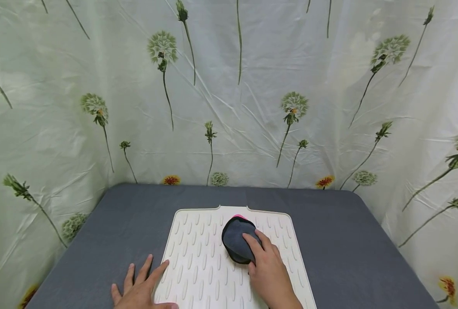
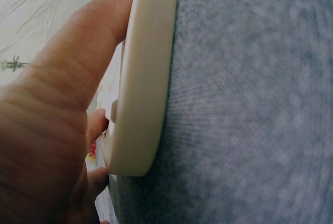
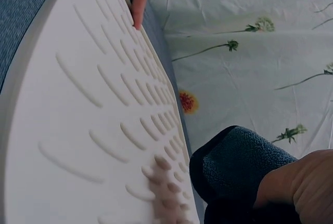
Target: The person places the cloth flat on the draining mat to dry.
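Note:
A white board (image 1: 198, 274) with rows of raised oblong ridges lies flat on a grey cloth-covered table. My right hand (image 1: 269, 270) grips a dark grey-blue fuzzy cloth pad (image 1: 234, 238) with black edging, over the board's middle; a bit of pink shows at its far side. In the right wrist view the same pad (image 3: 244, 161) sits within the fingers, and its underside is hidden. My left hand (image 1: 140, 289) rests at the board's near left, fingers spread. The left wrist view has its thumb (image 2: 78, 52) along the board's thick rim (image 2: 148, 78).
Grey fabric (image 1: 360, 253) covers the table around the board. A pale curtain (image 1: 244, 111) printed with dandelions and orange flowers hangs behind the table and along both sides. At its far edge the board has a raised tab (image 1: 233, 209).

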`<state>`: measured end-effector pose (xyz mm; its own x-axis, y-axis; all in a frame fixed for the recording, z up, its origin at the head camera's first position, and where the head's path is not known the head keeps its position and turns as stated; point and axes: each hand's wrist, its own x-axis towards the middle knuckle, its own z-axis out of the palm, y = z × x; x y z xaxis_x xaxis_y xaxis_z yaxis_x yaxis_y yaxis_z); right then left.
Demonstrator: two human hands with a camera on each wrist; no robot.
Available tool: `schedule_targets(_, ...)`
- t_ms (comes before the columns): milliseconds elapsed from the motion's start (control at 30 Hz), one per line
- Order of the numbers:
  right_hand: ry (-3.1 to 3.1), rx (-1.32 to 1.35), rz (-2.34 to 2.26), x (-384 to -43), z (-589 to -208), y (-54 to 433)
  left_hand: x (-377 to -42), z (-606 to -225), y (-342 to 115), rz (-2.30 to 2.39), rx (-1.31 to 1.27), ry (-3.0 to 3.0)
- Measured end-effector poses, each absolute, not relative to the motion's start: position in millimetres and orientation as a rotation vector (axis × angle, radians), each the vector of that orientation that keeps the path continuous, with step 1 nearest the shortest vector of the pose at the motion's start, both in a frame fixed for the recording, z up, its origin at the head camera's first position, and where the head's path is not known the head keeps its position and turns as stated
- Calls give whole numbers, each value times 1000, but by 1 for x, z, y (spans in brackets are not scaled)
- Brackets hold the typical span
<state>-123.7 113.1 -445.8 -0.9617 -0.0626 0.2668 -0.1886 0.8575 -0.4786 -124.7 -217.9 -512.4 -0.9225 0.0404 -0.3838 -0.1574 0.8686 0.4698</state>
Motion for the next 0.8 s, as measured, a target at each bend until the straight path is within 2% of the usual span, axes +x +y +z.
schedule_targets(800, -2851, 258, 803, -127, -456, 92, -124, -510, -215, 684, -102, 2665)
